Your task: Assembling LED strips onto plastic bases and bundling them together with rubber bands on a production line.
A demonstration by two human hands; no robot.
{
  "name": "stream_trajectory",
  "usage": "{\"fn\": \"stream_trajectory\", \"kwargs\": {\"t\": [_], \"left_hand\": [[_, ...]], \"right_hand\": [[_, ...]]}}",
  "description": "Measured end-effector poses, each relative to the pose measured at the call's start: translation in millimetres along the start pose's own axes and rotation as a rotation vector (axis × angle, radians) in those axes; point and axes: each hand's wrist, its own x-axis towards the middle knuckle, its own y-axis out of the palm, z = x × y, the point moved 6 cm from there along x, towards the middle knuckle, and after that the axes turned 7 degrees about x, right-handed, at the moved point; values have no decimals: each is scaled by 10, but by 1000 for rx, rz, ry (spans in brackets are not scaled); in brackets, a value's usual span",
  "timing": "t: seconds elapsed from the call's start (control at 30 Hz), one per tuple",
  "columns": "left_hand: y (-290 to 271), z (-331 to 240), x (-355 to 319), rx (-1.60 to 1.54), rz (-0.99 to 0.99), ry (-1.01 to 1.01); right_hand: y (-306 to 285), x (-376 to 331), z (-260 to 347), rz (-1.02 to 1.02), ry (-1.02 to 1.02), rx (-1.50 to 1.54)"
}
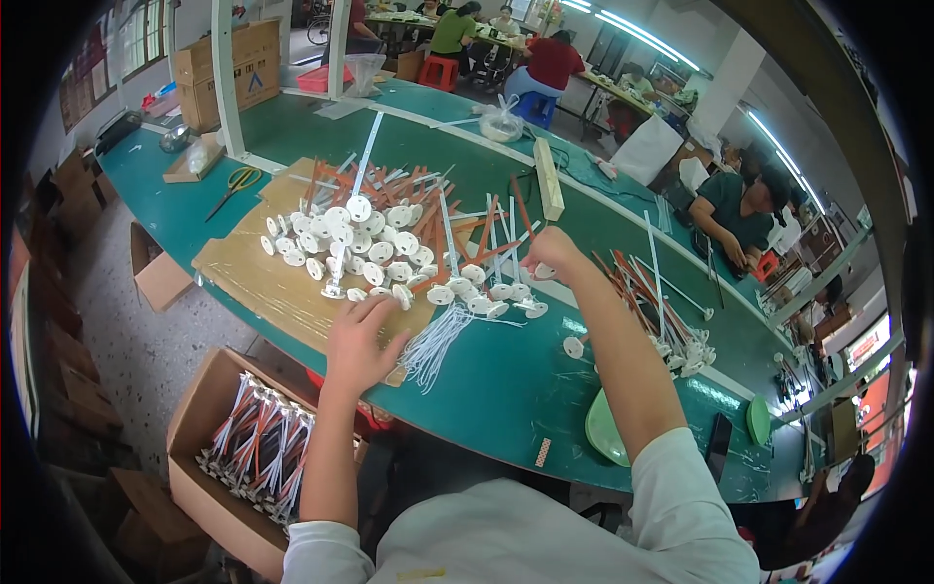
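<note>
My left hand (365, 341) lies over the front edge of a heap of white round-ended strips (379, 229), thumb spread from the fingers, fingertips at one white disc (402, 297). The heap, with brown and pale flat strips, rests on a brown cardboard sheet (238, 255). To its right, my right hand (553, 251) is closed on a brown strip (520, 204) that sticks up from the fingers; a white disc shows under them. Between my hands lie a smaller group of disc-ended strips (477, 292) and a bundle of thin white ties (433, 348).
At lower left an open carton (190, 457) holds bundled strips. Scissors (233, 190) lie far left. Another strip pile (671, 336), a green bowl (605, 433) and a black phone (718, 446) are right. A wooden block (548, 185) stands behind. A co-worker (735, 219) sits across.
</note>
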Motion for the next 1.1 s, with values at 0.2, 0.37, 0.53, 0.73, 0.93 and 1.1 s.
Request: {"fn": "stream_trajectory", "kwargs": {"t": [0.2, 0.37, 0.53, 0.73, 0.93, 1.1], "left_hand": [[-35, -51, 40, 13, -36, 32], [-19, -17, -10, 30, -13, 45], [-1, 11, 4, 24, -48, 42], [-11, 128, -45, -1, -46, -34], [-28, 43, 8, 2, -37, 3], [0, 120, -26, -16, -67, -32]], "right_hand": [[512, -272, 444, 83, -29, -190], [858, -480, 804, -1, -33, -577], [885, 58, 446, 96, -94, -412], [920, 160, 158, 71, 257, 53], [893, 307, 236, -27, -39, -41], [713, 102, 320, -151, -118, -28]]}}
